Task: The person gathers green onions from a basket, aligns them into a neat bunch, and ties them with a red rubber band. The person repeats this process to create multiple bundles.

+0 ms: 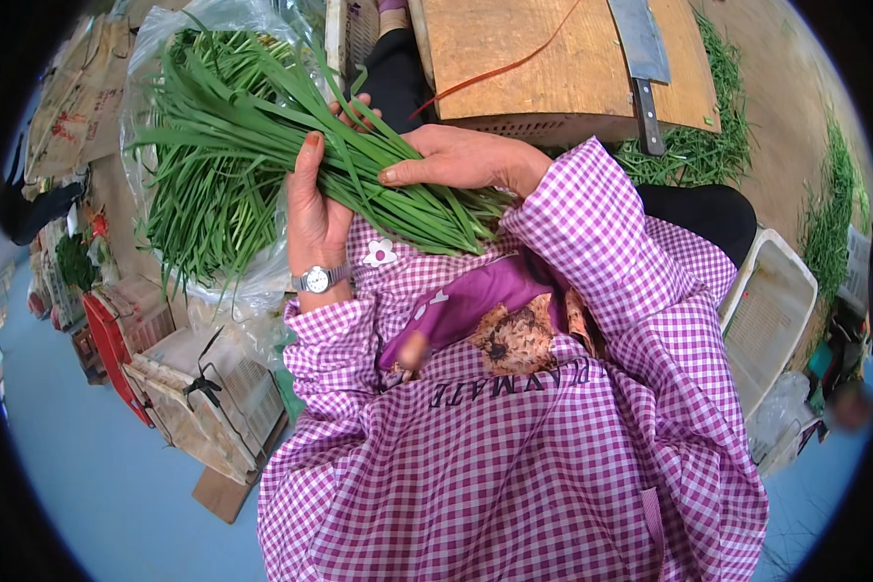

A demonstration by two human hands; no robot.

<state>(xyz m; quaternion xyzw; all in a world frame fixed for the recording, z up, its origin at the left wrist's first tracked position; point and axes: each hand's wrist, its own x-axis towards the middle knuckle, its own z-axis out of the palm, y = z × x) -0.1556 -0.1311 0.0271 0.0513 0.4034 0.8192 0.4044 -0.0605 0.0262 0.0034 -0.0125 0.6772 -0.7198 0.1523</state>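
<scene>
A bunch of long, flat green leaves, likely garlic chives [262, 131], lies across both hands above my lap. My left hand [320, 207], with a wristwatch [316, 279] on its wrist, cradles the bunch from below, thumb on the near side and fingertips showing beyond it. Nearer the stem ends, my right hand [473, 156] grips the bunch from above, its thumb laid along the leaves. The stem ends point right, over the checked apron. Behind the leaf tips, a large heap of the same greens [204, 233] rests on a clear plastic sheet or bag [142, 80].
A cleaver [639, 44] and a red strip [505, 70] lie on a wooden board [538, 36] in front. Trimmed greens [727, 138] litter the ground beyond. Plastic crates [204, 385] stand at left, and a pale basket [771, 313] sits by my right side.
</scene>
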